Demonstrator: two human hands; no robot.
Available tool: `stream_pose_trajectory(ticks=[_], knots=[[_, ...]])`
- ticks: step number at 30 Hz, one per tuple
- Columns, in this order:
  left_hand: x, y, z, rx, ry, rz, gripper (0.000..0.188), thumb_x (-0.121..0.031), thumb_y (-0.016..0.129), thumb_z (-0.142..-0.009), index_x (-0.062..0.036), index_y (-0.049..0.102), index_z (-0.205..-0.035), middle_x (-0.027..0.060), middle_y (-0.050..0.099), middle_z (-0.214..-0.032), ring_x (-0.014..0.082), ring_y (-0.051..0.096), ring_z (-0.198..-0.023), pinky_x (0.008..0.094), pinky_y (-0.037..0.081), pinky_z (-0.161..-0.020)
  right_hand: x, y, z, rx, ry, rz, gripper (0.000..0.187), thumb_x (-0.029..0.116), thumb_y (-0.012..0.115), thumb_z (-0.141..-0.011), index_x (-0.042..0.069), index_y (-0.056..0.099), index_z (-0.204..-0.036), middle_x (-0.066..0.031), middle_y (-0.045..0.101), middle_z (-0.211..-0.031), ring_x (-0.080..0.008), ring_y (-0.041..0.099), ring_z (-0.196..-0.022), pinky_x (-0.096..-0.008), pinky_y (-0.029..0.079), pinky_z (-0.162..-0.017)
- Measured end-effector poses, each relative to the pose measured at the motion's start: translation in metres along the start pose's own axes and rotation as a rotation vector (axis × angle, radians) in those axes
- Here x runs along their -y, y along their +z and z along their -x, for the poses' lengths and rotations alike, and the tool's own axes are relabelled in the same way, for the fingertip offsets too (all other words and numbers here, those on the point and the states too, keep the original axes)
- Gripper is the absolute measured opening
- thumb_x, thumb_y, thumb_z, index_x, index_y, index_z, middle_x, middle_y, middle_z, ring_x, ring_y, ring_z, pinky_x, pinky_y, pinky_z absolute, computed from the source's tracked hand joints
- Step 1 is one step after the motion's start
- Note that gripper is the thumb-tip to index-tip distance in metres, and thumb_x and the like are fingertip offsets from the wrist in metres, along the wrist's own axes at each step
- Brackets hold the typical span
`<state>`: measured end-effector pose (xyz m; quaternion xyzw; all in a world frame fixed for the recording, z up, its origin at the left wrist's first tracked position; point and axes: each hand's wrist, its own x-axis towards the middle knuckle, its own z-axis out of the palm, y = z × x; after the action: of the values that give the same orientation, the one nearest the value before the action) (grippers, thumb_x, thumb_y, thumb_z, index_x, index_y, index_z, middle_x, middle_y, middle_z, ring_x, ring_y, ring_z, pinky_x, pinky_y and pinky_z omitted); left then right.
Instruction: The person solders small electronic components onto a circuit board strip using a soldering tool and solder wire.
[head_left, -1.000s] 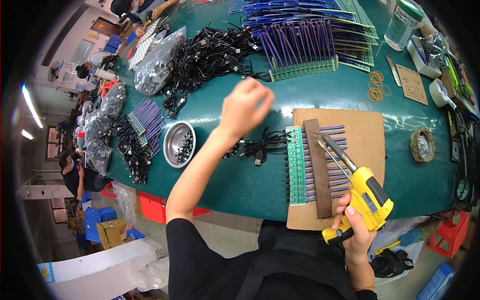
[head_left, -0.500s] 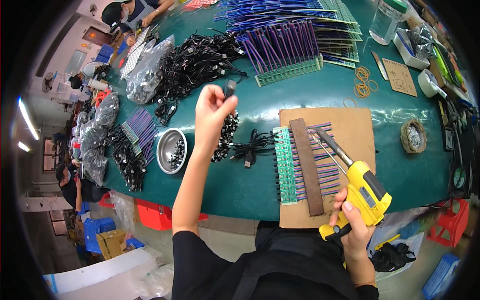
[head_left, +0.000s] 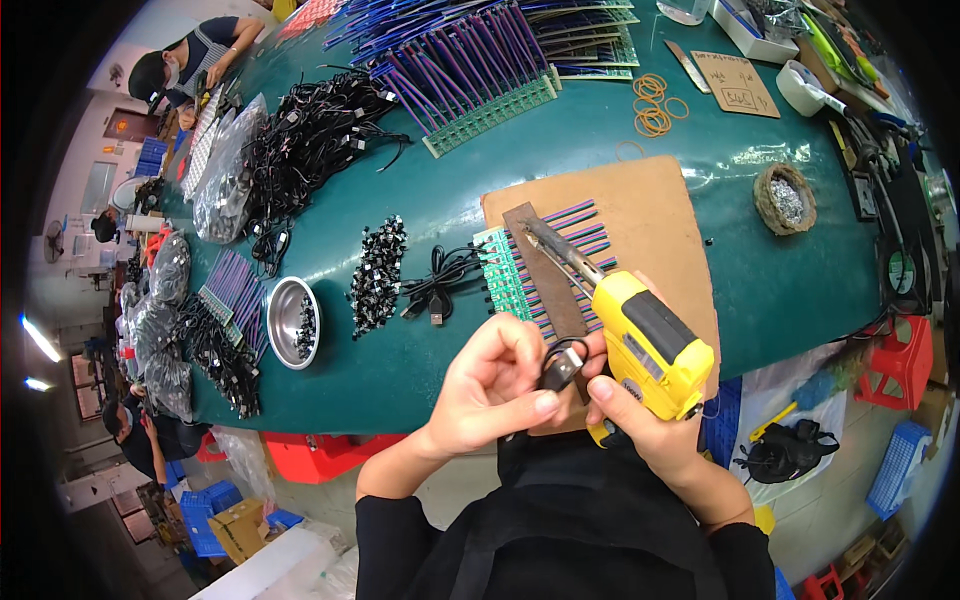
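Note:
My left hand (head_left: 490, 390) is closed on a black USB cable (head_left: 562, 370), its metal plug pointing up between the fingers. My right hand (head_left: 650, 430) grips a yellow soldering gun (head_left: 650, 345), and its fingertips come close to the cable; whether they pinch it I cannot tell. The gun's tip lies over a brown flat bar (head_left: 548, 275). That bar rests across purple-and-black wires leading from a row of green circuit boards (head_left: 503, 275) on a cardboard sheet (head_left: 650, 220). Left of the boards lies a coiled black USB cable (head_left: 440, 280).
Small black parts (head_left: 378, 275) lie piled beside a metal bowl (head_left: 293, 322). Black cables (head_left: 315, 140) and wired board strips (head_left: 490, 118) are heaped at the back. Rubber bands (head_left: 653, 108) and a round tin of silvery bits (head_left: 786, 200) are to the right. A co-worker (head_left: 190, 65) sits far left.
My left hand has come down and right from above the table, bringing the black USB cable to my right hand. The soldering gun stays in my right hand, and the whole view has shifted.

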<state>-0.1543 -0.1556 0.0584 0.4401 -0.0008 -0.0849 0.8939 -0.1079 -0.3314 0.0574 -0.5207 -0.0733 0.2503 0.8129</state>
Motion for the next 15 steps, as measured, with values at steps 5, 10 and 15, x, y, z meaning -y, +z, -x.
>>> stream_pose_trajectory(ticks=[5, 10, 15], knots=[[0.01, 0.007, -0.002, -0.061, -0.088, -0.05, 0.029, 0.001, 0.055, -0.088, -0.0002, 0.039, -0.113, 0.0078, 0.053, -0.088, 0.0163, 0.059, -0.084, 0.0296, 0.049, -0.078, -0.003, -0.002, 0.002, -0.016, -0.027, -0.097, 0.073, -0.008, 0.058, -0.082, 0.002, 0.018, -0.142, -0.01, 0.055, -0.095, -0.0129, 0.058, -0.075, -0.0221, 0.05, -0.059], [0.007, 0.001, -0.011, -0.142, 0.01, -0.12, 0.02, -0.005, 0.052, -0.091, 0.0014, 0.045, -0.109, 0.0084, 0.055, -0.087, 0.0166, 0.062, -0.082, 0.0269, 0.051, -0.07, 0.001, -0.006, 0.001, -0.111, -0.021, -0.002, 0.072, -0.005, 0.061, -0.081, 0.002, 0.021, -0.141, -0.0102, 0.056, -0.096, -0.0118, 0.057, -0.075, -0.0222, 0.051, -0.056], [0.004, 0.0, -0.009, -0.039, -0.128, -0.08, 0.017, -0.004, 0.052, -0.091, 0.0012, 0.046, -0.106, 0.0067, 0.053, -0.089, 0.0138, 0.06, -0.079, 0.0254, 0.05, -0.066, 0.0, 0.002, -0.001, -0.187, -0.043, -0.002, 0.041, 0.001, 0.063, -0.08, -0.001, 0.045, -0.117, -0.0106, 0.055, -0.096, -0.0114, 0.055, -0.063, -0.0209, 0.046, -0.051]])
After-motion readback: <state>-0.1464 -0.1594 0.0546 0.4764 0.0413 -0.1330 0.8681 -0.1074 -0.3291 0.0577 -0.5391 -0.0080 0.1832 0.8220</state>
